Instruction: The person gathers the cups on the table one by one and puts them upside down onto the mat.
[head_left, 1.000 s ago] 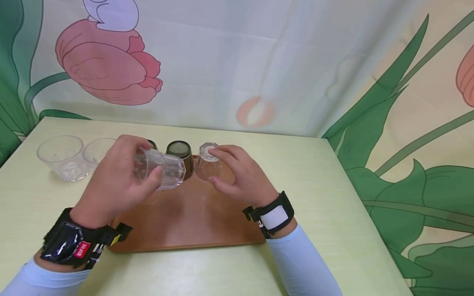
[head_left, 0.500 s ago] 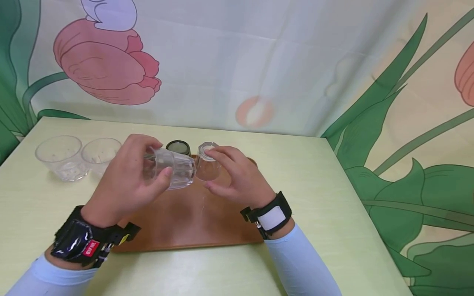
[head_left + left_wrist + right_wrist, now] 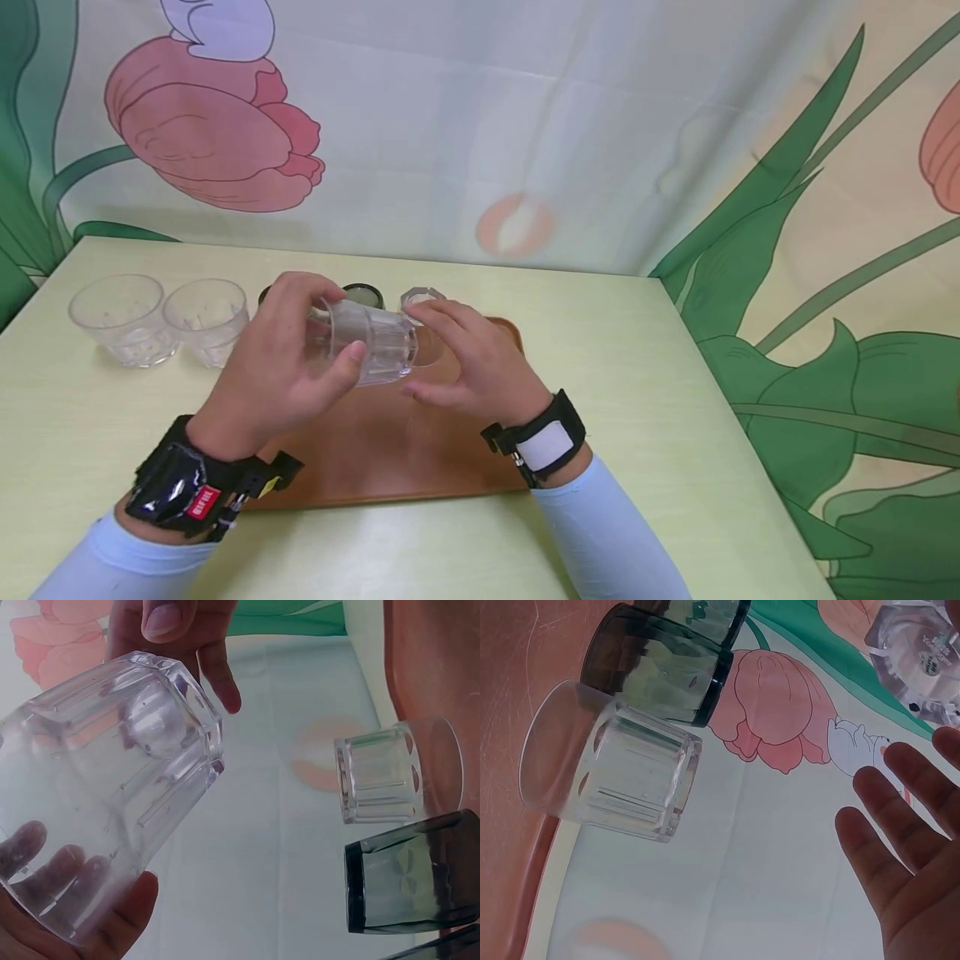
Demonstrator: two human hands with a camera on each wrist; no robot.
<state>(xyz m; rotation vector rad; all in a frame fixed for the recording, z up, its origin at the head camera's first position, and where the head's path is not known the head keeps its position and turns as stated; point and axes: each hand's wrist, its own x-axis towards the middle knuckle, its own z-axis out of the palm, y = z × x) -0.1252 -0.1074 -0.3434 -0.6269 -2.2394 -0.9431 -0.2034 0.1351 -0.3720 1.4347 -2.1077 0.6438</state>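
Note:
My left hand (image 3: 281,362) grips a clear faceted glass (image 3: 375,342), which lies tilted on its side above the tray with its base towards the right. Around that base, my right hand (image 3: 480,362) spreads its fingers and thumb; whether it touches the glass I cannot tell. Behind the right fingers, another clear glass (image 3: 637,769) stands upside down on the brown tray (image 3: 390,467). Next to it is an upside-down dark tinted glass (image 3: 412,877). More dark glass shows past it, mostly hidden by my left hand in the head view.
Two clear glasses, one (image 3: 123,321) at the far left and one (image 3: 206,321) beside it, stand upright on the pale table (image 3: 637,417), left of the tray. A printed curtain (image 3: 420,125) hangs behind the table's back edge.
My left hand has carried the tilted glass to the right, bringing its base between the right thumb and fingers. The right hand has shifted slightly left.

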